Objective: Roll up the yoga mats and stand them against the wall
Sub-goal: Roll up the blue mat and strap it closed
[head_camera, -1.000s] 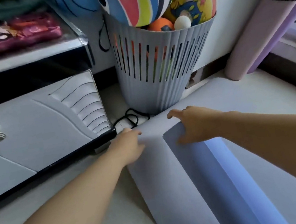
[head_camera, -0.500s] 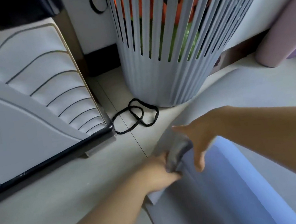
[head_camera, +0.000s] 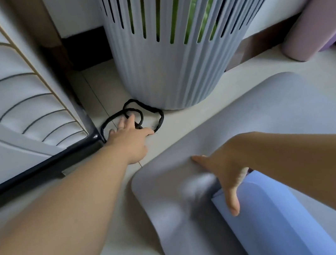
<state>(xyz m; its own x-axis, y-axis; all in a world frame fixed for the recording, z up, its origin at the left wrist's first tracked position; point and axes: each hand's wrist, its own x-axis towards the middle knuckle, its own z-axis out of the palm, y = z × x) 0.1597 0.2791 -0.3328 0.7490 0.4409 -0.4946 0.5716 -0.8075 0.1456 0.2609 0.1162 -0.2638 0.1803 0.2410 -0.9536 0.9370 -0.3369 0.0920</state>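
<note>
The yoga mat (head_camera: pixel 269 110) lay on the floor beside the basket (head_camera: pixel 176 71), its fold pinned by 1 hand, the right hand (head_camera: pixel 223 171) pressing with straight fingers, and could have sprung flat while the left hand (head_camera: pixel 129 139), fingers spread, touched the black cord (head_camera: pixel 157 115).

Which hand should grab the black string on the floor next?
Left. The left hand rests right on the black string, fingers over its loops. The right hand is farther back, on the mat's fold, which might spring open if let go.
</note>
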